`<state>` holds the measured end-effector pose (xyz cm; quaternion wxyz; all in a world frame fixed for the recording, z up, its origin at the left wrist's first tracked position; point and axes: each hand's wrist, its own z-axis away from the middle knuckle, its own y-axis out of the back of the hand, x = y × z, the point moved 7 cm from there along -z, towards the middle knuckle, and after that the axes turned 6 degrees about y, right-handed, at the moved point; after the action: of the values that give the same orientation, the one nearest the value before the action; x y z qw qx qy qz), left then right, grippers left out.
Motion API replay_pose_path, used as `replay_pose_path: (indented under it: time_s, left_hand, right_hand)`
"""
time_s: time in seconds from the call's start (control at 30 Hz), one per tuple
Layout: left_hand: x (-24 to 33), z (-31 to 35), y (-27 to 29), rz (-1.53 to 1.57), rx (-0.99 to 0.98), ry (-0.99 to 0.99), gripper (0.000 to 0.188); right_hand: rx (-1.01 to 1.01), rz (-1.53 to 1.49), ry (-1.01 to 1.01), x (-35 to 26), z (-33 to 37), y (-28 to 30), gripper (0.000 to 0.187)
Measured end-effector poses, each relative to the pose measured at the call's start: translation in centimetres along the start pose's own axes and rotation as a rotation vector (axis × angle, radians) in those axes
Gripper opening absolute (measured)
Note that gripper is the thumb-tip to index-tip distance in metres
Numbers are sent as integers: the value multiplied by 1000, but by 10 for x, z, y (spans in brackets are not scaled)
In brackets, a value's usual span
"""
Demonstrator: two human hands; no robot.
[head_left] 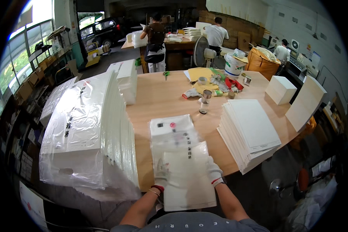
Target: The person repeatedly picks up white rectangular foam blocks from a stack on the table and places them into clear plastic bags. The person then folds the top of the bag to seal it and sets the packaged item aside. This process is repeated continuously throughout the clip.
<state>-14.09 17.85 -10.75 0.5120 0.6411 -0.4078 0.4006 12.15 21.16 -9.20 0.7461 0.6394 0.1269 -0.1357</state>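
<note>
Both my hands wear white gloves with red cuffs. At the table's near edge, my left hand (162, 174) closes on the left side of a white paper pad (188, 181), while my right hand (214, 171) grips its right side. Beyond the pad lies a clear plastic bag (170, 127) with dark and red printing, partly covered by the pad and a little blurred. To the right rises a stack of white paper pads (251, 125). On the left, a tall pile of plastic-wrapped pads (81, 123) leans in a row.
A glass bottle (205, 102) stands mid-table. Behind it are gloves (191, 93), a tape roll (202, 80), green scissors (166, 75) and a white bucket (234, 65). A white block (281, 90) sits at the right. Several people work farther back, near a fan (200, 52).
</note>
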Motion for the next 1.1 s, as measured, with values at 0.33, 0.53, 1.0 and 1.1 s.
replay_pose_path:
  time_s: [0.33,0.53,1.0,1.1]
  left_hand:
    - [-10,53,39,-310,101,394,17]
    - [19,77,46,-260,99,464,15]
    - [65,181,38,-313,-271,120,10]
    - [19,207,61,66,-26,546,4]
  right_hand:
    - [208,258,549,19,37,-48,70]
    - [-74,80,373,7,66,-22,76]
    - [112,-112,529,2,202,24,17]
    - [-37,-249,249,20,205,37,39]
